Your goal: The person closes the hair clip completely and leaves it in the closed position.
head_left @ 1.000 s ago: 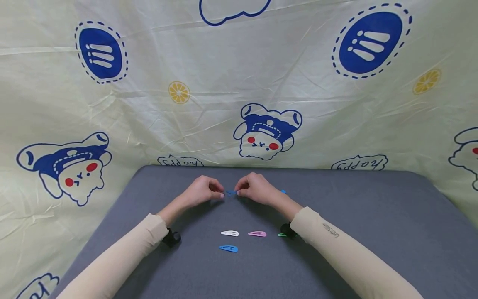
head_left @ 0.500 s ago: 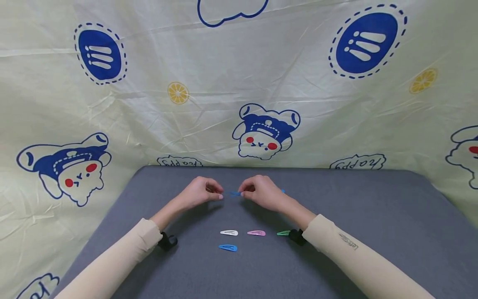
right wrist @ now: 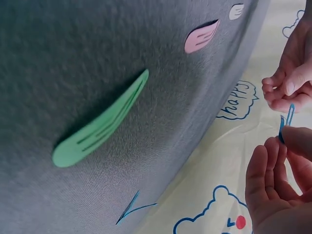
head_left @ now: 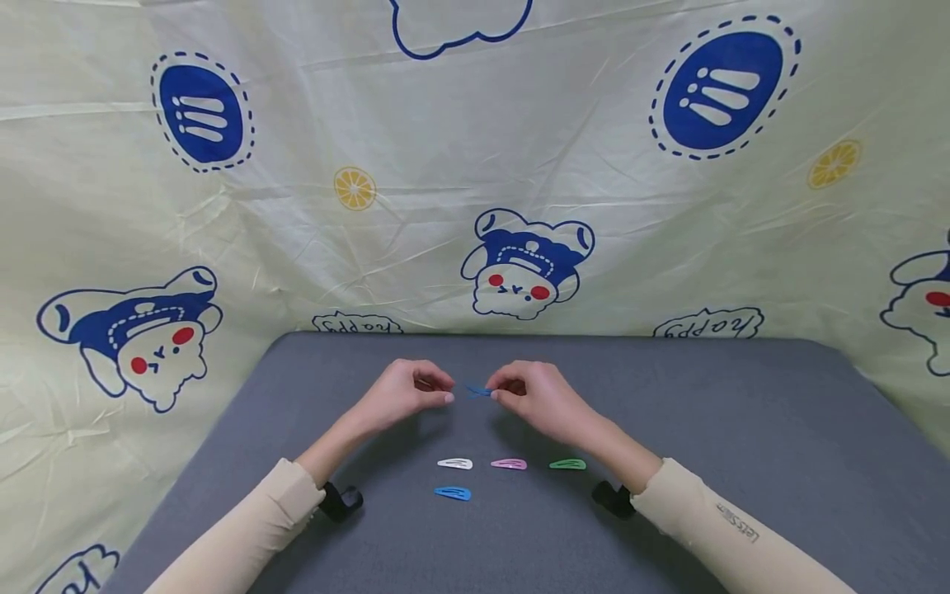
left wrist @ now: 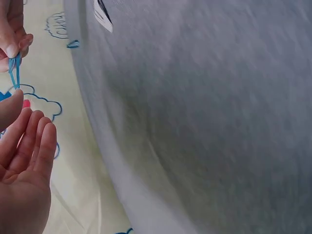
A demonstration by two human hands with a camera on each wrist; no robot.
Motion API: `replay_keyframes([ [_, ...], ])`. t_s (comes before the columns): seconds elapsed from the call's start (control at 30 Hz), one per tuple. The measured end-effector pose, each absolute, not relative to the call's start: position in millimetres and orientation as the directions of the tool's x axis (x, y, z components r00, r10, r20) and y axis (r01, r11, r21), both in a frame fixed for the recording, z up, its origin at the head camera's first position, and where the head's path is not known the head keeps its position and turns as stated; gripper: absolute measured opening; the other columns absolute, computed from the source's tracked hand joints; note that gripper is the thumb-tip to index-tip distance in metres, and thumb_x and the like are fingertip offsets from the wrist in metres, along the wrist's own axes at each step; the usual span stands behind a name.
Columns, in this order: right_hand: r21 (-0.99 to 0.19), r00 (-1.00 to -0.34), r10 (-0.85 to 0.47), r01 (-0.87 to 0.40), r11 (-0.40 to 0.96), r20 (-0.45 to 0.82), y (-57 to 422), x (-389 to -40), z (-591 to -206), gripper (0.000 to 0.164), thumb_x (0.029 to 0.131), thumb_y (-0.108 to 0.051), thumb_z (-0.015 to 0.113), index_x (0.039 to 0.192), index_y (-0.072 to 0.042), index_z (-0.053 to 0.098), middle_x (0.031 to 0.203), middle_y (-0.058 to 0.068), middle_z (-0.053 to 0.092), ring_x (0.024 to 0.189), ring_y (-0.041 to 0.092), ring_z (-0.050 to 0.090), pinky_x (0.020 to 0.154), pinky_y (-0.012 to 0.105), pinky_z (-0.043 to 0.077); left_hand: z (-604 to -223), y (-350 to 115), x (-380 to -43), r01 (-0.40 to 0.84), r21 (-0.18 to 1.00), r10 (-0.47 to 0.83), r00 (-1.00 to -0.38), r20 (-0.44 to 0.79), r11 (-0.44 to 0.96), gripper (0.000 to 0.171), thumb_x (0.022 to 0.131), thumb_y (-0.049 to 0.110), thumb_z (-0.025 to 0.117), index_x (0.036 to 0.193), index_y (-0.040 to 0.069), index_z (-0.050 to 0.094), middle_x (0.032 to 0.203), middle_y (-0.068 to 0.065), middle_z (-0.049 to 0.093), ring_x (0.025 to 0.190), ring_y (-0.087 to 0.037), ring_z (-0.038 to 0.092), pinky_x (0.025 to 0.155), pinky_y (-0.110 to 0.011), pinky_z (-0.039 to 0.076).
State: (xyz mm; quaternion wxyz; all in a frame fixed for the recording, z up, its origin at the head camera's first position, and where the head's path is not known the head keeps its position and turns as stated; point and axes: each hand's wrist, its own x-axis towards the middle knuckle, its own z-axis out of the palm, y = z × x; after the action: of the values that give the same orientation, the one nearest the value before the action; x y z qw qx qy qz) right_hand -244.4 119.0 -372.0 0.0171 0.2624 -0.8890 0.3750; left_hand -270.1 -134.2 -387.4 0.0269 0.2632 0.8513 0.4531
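My right hand (head_left: 545, 402) pinches a small blue snap hair clip (head_left: 478, 391) between thumb and fingers above the far part of the table. In the right wrist view its two parts stand spread apart. My left hand (head_left: 404, 393) is just left of the clip, fingers loosely bent, holding nothing; a small gap shows in the head view. On the table nearer me lie a white clip (head_left: 455, 464), a pink clip (head_left: 509, 464) and a green clip (head_left: 567, 464) in a row. Another blue clip (head_left: 453, 493) lies below the white one.
A further blue clip (right wrist: 130, 209), its prongs spread, lies on the table in the right wrist view; the head view hides it. Grey cloth covers the table (head_left: 742, 429). A printed curtain (head_left: 416, 264) hangs behind its far edge.
My right hand has drawn right and slightly towards me with the blue clip, widening the gap to my left hand. My right forearm has shifted right, uncovering the green clip.
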Motion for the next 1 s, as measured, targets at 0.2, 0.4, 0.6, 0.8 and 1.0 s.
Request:
replay_keyframes([
  [0.2, -0.669, -0.871, -0.407, -0.478, 0.569, 0.276, 125, -229, -370, 0.01, 0.091, -0.009, 0.071, 0.098, -0.015, 0.074, 0.091, -0.007, 0.064, 0.079, 0.013, 0.058, 0.071, 0.028, 0.053, -383, -128, -259, 0.443, 0.79, 0.464, -0.855, 0.23, 0.424, 0.019, 0.085, 0.014, 0.078, 0.104, 0.009, 0.075, 0.098, 0.0, 0.07, 0.088, -0.015, 0.064, 0.081, -0.032, 0.054],
  [0.4, -0.668, -0.87, -0.386, -0.485, 0.565, 0.306, 131, -217, -370, 0.012, 0.09, -0.008, 0.072, 0.099, -0.016, 0.074, 0.09, -0.008, 0.064, 0.079, 0.012, 0.057, 0.072, 0.029, 0.053, -380, -122, -248, 0.457, 0.801, 0.468, -0.846, 0.257, 0.386, 0.019, 0.086, 0.013, 0.077, 0.104, 0.011, 0.074, 0.099, -0.001, 0.07, 0.089, -0.014, 0.064, 0.082, -0.031, 0.054],
  [0.6, -0.683, -0.878, -0.368, -0.471, 0.558, 0.305, 139, -203, -367, 0.012, 0.09, -0.009, 0.072, 0.099, -0.017, 0.074, 0.09, -0.009, 0.063, 0.08, 0.011, 0.058, 0.073, 0.028, 0.053, -376, -115, -236, 0.469, 0.809, 0.47, -0.837, 0.279, 0.355, 0.018, 0.087, 0.013, 0.076, 0.104, 0.012, 0.074, 0.1, -0.003, 0.069, 0.09, -0.015, 0.063, 0.084, -0.034, 0.053],
  [0.8, -0.688, -0.884, -0.357, -0.462, 0.56, 0.304, 144, -185, -361, 0.012, 0.091, -0.011, 0.072, 0.098, -0.02, 0.073, 0.09, -0.012, 0.062, 0.08, 0.01, 0.059, 0.073, 0.029, 0.053, -372, -108, -219, 0.485, 0.809, 0.483, -0.824, 0.296, 0.333, 0.017, 0.087, 0.014, 0.077, 0.103, 0.017, 0.074, 0.099, 0.005, 0.068, 0.089, -0.012, 0.063, 0.085, -0.035, 0.053],
  [1.0, -0.689, -0.881, -0.342, -0.47, 0.551, 0.328, 149, -167, -356, 0.017, 0.09, -0.01, 0.072, 0.096, -0.027, 0.072, 0.087, -0.012, 0.06, 0.078, 0.009, 0.058, 0.071, 0.028, 0.053, -368, -102, -203, 0.499, 0.807, 0.494, -0.812, 0.309, 0.316, 0.017, 0.087, 0.018, 0.077, 0.102, 0.023, 0.073, 0.097, 0.013, 0.066, 0.09, -0.009, 0.063, 0.087, -0.037, 0.052],
])
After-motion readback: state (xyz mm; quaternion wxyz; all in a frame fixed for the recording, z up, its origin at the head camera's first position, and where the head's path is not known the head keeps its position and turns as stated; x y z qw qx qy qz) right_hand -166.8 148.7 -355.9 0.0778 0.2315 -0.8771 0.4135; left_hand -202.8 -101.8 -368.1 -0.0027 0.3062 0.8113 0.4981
